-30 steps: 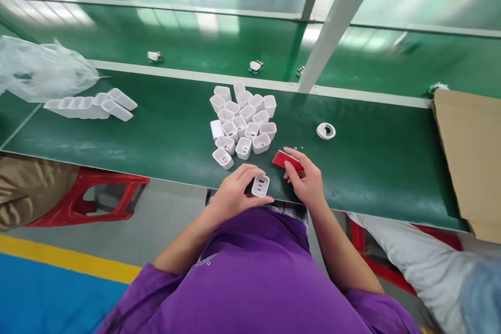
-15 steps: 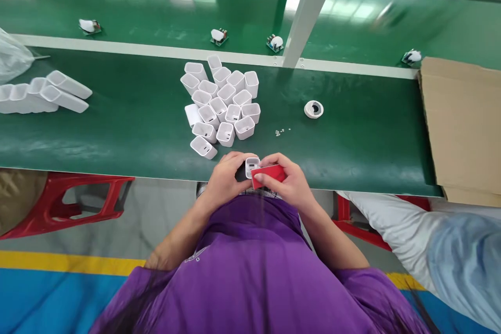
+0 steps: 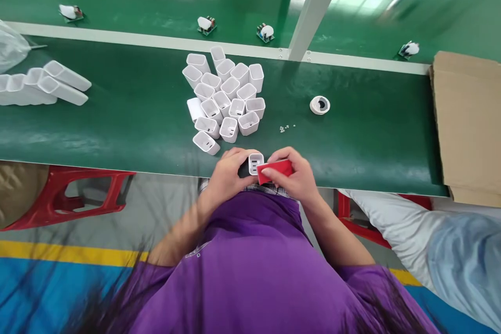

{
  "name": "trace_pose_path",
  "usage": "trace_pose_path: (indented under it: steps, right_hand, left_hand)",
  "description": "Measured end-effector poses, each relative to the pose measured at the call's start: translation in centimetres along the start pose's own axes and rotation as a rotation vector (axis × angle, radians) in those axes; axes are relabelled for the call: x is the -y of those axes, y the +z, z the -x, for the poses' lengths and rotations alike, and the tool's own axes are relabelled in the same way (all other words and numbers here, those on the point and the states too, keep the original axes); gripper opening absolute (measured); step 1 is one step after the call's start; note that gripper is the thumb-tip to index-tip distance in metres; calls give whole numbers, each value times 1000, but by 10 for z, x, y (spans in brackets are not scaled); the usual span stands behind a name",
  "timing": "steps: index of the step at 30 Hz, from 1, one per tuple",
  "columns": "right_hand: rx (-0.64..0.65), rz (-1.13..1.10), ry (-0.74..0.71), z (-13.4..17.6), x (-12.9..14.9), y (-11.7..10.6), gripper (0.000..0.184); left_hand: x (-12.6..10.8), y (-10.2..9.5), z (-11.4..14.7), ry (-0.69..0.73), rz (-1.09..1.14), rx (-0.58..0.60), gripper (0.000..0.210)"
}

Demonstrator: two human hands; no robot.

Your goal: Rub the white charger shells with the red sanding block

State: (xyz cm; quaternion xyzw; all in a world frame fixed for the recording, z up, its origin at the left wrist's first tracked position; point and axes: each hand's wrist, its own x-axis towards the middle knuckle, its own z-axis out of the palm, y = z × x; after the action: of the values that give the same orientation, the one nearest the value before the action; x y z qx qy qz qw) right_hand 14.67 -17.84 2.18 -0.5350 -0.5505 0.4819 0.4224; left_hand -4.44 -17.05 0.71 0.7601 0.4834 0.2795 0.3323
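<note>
Between thumb and fingers my left hand (image 3: 230, 173) grips a white plastic charger housing (image 3: 255, 163), its open end tilted up and slots showing at the bottom. My right hand (image 3: 296, 174) is closed on a flat red piece (image 3: 276, 169), too plain to name more closely, held right beside the housing's rim. Just beyond my hands, a cluster of similar white housings (image 3: 229, 129) stands on the green bench (image 3: 156, 135), most with the open end up. Small clear bits (image 3: 284, 129) lie to the right of the cluster.
A white roll (image 3: 320, 105) sits right of the bits. Cardboard (image 3: 467, 130) covers the right end; more housings (image 3: 62, 88) and a plastic bag (image 3: 11, 47) are at left. Behind the pale rail, several small circuit boards (image 3: 266, 32) rest on green belt. A person's sleeve (image 3: 465, 255) is at right.
The view has shifted slightly. The housing is turned a little so its inside faces me more, and the red piece has stayed beside its rim. Both hands keep their holds.
</note>
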Motion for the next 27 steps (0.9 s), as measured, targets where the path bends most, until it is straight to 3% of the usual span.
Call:
trace_pose_path:
  steps: [5, 8, 12, 16, 20, 23, 27]
  right_hand:
    - [-127, -9, 21, -1, 0, 0, 29]
    - [-25, -159, 46, -1, 3, -3, 33]
    - [58, -271, 21, 0, 7, -3, 36]
    - [111, -187, -21, -4, 7, -4, 36]
    - [112, 12, -189, -11, 7, -9, 28]
    - [111, 85, -275, -15, 10, -10, 29]
    - [159, 82, -289, -19, 11, -4, 31]
  left_hand:
    - [0, -3, -2, -44, 29, 17, 41]
    - [-2, -6, -3, -70, 142, 20, 46]
    - [-4, -10, -5, -64, 390, 145, 62]
    - [0, -8, -9, -113, 688, 301, 77]
    - [3, -3, -14, -208, 914, 367, 85]
    - [6, -2, -15, -227, 1008, 380, 82]
    - [13, -2, -13, -216, 988, 380, 61]
